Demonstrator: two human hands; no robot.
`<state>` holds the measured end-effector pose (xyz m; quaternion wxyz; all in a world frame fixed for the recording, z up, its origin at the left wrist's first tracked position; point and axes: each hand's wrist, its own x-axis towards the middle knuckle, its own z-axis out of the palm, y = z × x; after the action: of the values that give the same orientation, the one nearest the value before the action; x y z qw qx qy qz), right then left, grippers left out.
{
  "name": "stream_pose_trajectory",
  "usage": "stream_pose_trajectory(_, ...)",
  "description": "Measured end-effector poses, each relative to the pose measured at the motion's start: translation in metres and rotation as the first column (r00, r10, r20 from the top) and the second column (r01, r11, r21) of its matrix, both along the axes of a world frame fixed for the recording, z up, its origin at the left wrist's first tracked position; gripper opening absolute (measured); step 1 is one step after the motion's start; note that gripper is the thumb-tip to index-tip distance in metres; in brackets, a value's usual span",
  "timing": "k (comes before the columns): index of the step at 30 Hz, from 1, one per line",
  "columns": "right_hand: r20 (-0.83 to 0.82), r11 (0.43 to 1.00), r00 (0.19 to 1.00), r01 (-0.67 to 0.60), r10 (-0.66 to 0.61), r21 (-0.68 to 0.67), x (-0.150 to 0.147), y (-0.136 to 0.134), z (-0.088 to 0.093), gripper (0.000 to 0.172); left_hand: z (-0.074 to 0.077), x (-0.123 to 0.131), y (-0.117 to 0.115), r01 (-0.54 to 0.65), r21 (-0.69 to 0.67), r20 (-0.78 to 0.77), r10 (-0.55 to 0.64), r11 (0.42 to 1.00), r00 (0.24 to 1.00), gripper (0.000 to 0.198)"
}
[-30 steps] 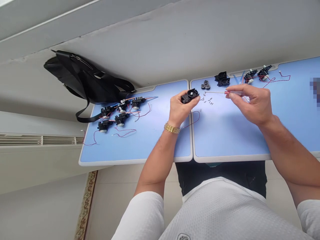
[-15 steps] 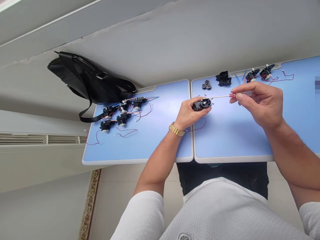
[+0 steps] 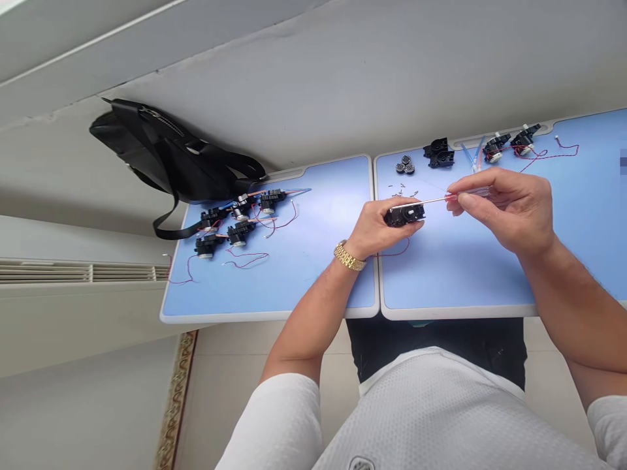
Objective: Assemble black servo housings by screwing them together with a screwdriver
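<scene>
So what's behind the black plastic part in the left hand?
Behind the black plastic part, tiny dark screw-like bits and three round black pieces lie on the blue tabletop. What it and the left hand cover is hidden.

- Screwdriver [image 3: 449, 196]: clear glossy plastic handle [image 3: 481, 192], shiny metal shaft [image 3: 431, 201].
- Casing [image 3: 405, 215], by the screwdriver's shaft: black plastic.
- Screws [image 3: 402, 186], beyond the screwdriver: metal.
- Tabletop [image 3: 450, 274], beneath the screwdriver: smooth, faint sheen.
- Bag [image 3: 151, 156], left of the screwdriver: smooth, leather-like; metal-looking zip [image 3: 165, 122].
- Watch [image 3: 350, 256], left of the screwdriver: polished gold-coloured metal.
- Shirt [image 3: 431, 405], nearer than the screwdriver: matt, textured cloth.
</scene>
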<state>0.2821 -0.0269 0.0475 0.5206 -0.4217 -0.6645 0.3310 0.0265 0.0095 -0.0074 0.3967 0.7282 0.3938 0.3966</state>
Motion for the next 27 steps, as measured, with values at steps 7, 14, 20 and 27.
stream_pose_trajectory(7, 0.012, 0.999, 0.999, -0.035, 0.034, 0.013, 0.0000, 0.0034, -0.0007, 0.008, 0.0015, 0.0009, -0.0022, 0.006, 0.002, -0.038, -0.006, 1.000, 0.999, 0.026)
stream_pose_trajectory(14, 0.020, 0.999, 0.999, -0.030, 0.030, 0.013, -0.0005, 0.0046, -0.0013, 0.007, 0.0015, 0.0009, -0.0029, 0.005, 0.001, -0.038, -0.005, 1.000, 0.999, 0.026)
stream_pose_trajectory(20, 0.045, 0.999, 0.999, -0.026, 0.025, 0.022, 0.0005, 0.0045, -0.0029, 0.011, 0.0005, 0.0011, -0.0031, 0.004, -0.003, -0.034, -0.005, 1.000, 0.999, 0.027)
stream_pose_trajectory(27, 0.005, 0.996, 0.999, -0.046, 0.046, 0.079, -0.0001, 0.0055, -0.0033, 0.015, 0.0017, 0.0014, -0.0028, 0.020, 0.008, -0.016, -0.019, 1.000, 1.000, 0.026)
